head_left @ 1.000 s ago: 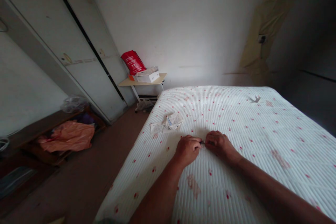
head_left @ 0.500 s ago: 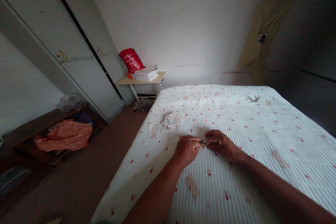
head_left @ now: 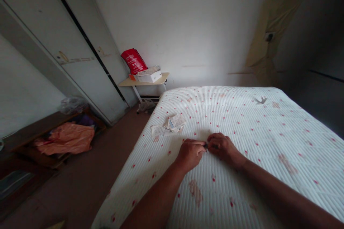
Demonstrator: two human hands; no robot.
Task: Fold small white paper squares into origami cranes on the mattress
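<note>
Both my hands rest on a white quilted mattress (head_left: 255, 125) with small red spots. My left hand (head_left: 190, 154) and my right hand (head_left: 221, 146) meet fingertip to fingertip and pinch a small dark object (head_left: 206, 145) between them. The object is too small and too covered to tell what it is. A little pile of folded paper slips (head_left: 171, 124) lies on the mattress just beyond my left hand.
A grey wardrobe (head_left: 67, 53) fills the left wall. A small wooden side table (head_left: 150, 81) in the corner carries a white box (head_left: 149, 76) and a red bag (head_left: 133, 61). An orange cloth (head_left: 67, 139) lies on a low shelf at left. Brown floor runs beside the bed.
My hands stay pressed together on the small object with only slight finger shifts. The view has tilted a little.
</note>
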